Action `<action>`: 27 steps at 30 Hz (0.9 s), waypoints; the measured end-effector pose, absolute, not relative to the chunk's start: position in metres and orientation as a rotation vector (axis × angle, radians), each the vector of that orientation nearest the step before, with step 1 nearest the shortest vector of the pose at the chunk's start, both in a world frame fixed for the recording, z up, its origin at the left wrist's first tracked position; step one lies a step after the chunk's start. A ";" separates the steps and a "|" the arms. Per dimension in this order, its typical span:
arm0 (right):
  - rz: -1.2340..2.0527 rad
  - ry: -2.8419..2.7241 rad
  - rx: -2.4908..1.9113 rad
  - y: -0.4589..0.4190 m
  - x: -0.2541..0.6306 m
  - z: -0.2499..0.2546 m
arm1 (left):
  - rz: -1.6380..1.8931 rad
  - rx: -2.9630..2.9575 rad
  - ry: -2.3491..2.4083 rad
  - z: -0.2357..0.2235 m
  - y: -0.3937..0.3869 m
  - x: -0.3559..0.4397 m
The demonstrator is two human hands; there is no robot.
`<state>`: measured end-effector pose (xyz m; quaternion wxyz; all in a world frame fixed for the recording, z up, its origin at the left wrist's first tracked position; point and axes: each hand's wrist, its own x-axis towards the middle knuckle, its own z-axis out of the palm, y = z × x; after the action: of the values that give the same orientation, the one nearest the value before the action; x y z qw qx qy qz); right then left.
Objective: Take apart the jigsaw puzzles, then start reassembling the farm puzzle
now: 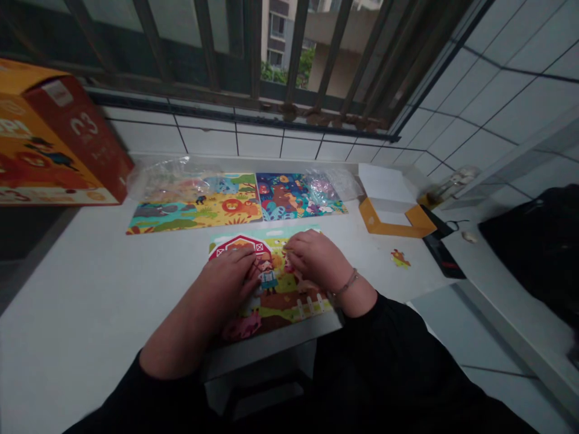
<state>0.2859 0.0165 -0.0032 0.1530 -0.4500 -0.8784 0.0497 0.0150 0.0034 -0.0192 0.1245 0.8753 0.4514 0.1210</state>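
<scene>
A farm-scene jigsaw puzzle (271,301) with a red barn, a farmer and a white fence lies flat on the white counter, close to its front edge. My left hand (233,271) rests over its left half, fingers stretched out across the barn and beside the farmer. Over the upper right part, my right hand (312,256) has its fingers curled and pressed together, the tips down at the puzzle. Whatever these fingertips may pinch is hidden. A loose puzzle piece (400,258) in yellow, green and brown lies off to the right.
Behind are a lion picture (226,208) and a night-forest picture (294,199), partly under clear plastic bags (176,178). An opened orange and white box (393,208) stands at right, a dark flat object (441,253) beside it. A large orange box (58,138) stands at left.
</scene>
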 end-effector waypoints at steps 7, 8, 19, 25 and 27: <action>-0.069 -2.010 -1.889 -0.046 0.414 -0.001 | 0.373 2.536 1.318 -0.027 0.011 0.011; -0.074 -1.994 -1.940 -0.054 0.429 -0.004 | 0.376 2.528 1.319 -0.028 0.012 0.011; -0.144 -1.638 -2.448 -0.080 0.499 -0.030 | 0.325 2.543 1.306 -0.027 0.015 0.008; 0.058 -1.473 -2.444 -0.073 0.509 -0.027 | 0.316 2.541 1.276 -0.026 0.016 0.008; 0.081 -1.438 -2.428 -0.071 0.511 -0.026 | 0.314 2.540 1.278 -0.026 0.016 0.008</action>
<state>0.5106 -0.0712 -0.0264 0.1585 -0.8492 -0.5029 0.0282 0.0077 0.0160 -0.0259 0.1398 0.8792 0.4422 0.1088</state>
